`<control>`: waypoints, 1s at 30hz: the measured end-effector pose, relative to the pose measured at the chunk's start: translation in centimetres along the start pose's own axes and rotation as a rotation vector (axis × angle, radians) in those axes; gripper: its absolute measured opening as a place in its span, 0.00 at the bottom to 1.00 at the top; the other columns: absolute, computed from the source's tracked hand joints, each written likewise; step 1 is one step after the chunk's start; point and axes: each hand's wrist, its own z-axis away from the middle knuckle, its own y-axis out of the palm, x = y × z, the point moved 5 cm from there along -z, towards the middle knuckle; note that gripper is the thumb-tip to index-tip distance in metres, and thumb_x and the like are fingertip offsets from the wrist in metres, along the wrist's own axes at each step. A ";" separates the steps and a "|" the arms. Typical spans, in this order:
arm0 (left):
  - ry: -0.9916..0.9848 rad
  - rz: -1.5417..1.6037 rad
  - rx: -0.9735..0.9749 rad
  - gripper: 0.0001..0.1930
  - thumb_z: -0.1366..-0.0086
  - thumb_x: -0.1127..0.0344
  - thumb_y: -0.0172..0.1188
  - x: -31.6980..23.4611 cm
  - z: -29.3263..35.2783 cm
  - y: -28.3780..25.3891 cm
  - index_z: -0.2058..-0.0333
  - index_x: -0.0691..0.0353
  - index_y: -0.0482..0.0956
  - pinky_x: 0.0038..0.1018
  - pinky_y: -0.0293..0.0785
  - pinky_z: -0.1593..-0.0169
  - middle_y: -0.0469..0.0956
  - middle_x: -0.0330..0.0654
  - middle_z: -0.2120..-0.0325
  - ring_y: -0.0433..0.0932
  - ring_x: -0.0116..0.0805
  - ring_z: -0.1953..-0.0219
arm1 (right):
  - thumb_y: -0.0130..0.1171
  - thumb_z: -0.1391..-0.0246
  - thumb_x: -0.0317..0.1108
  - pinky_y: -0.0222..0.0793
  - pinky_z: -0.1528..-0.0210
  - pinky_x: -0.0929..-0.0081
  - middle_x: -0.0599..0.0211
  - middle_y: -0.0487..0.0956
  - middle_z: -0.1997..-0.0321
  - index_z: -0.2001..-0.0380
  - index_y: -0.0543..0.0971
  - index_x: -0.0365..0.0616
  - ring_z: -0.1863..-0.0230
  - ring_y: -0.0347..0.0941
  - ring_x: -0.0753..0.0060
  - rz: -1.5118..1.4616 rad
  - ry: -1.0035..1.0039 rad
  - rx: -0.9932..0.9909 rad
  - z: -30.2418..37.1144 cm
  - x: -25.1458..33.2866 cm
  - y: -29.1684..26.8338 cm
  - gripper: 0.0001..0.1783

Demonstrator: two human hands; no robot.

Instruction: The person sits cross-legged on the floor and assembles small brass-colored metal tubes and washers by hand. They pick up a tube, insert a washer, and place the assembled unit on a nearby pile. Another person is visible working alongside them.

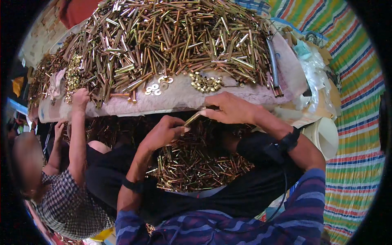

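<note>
Between my two hands is a brass-coloured anchor bolt point(192, 119), held at a slant just off the front edge of the table. The fingers of my left hand point(164, 132) pinch its lower left end. My right hand point(229, 108) grips the upper right end between thumb and fingers. Beyond my hands, a small heap of golden nuts point(205, 83) lies on the cloth-covered table edge point(175, 98). Silvery flat washers point(154, 90) sit left of the nuts. A large pile of metal bolts and sleeves point(163, 41) covers the table behind them.
A container of finished-looking bolts point(200, 167) stands below my hands, between my legs. At the left, a co-worker's hand point(81, 98) reaches to the table near another nut heap point(73, 75). A dark metal tube point(272, 61), a white bucket point(324, 136) and striped sheeting point(355, 122) are to the right.
</note>
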 end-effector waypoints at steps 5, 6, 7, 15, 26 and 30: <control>0.018 0.053 -0.097 0.15 0.32 0.61 0.63 -0.1 0.4 0.3 0.61 0.72 0.81 0.26 0.64 0.77 0.72 0.34 0.80 0.68 0.23 0.80 | 0.56 0.35 0.54 0.73 0.63 0.54 0.50 0.79 0.74 0.67 0.79 0.37 0.69 0.80 0.50 -0.186 0.164 0.110 -0.1 -0.9 0.4 0.26; 0.037 0.037 -0.089 0.15 0.32 0.61 0.63 -0.3 0.4 0.3 0.61 0.72 0.81 0.26 0.64 0.77 0.73 0.34 0.80 0.68 0.23 0.80 | 0.56 0.35 0.54 0.73 0.64 0.55 0.52 0.79 0.75 0.68 0.79 0.38 0.70 0.80 0.52 -0.101 0.068 0.024 -0.1 -0.4 -0.1 0.26; 0.056 0.020 -0.081 0.15 0.32 0.61 0.63 -0.6 0.3 0.3 0.61 0.72 0.81 0.26 0.64 0.77 0.73 0.34 0.80 0.69 0.23 0.80 | 0.56 0.35 0.54 0.73 0.65 0.56 0.53 0.79 0.76 0.68 0.79 0.38 0.72 0.80 0.55 -0.001 0.012 -0.039 -0.1 -0.1 -0.5 0.25; 0.000 0.027 -0.029 0.16 0.32 0.58 0.64 -0.1 0.0 0.2 0.56 0.66 0.82 0.23 0.66 0.76 0.76 0.32 0.76 0.71 0.21 0.77 | 0.58 0.36 0.51 0.73 0.65 0.57 0.52 0.78 0.76 0.69 0.78 0.36 0.72 0.79 0.54 -0.033 0.040 -0.010 -0.3 0.0 -0.6 0.24; 0.029 0.056 -0.066 0.16 0.32 0.57 0.65 -0.1 -0.2 0.0 0.58 0.66 0.82 0.22 0.63 0.77 0.75 0.32 0.77 0.68 0.20 0.79 | 0.54 0.32 0.49 0.74 0.70 0.62 0.60 0.79 0.78 0.71 0.79 0.34 0.77 0.79 0.67 -0.267 0.134 0.034 -1.0 -0.1 -0.5 0.26; 0.033 0.063 -0.069 0.17 0.33 0.56 0.65 0.0 -0.4 -0.2 0.57 0.66 0.82 0.23 0.63 0.77 0.75 0.32 0.77 0.69 0.20 0.79 | 0.52 0.31 0.50 0.75 0.71 0.62 0.60 0.79 0.79 0.72 0.79 0.33 0.77 0.79 0.68 -0.249 0.126 0.037 -1.8 -0.1 -0.4 0.27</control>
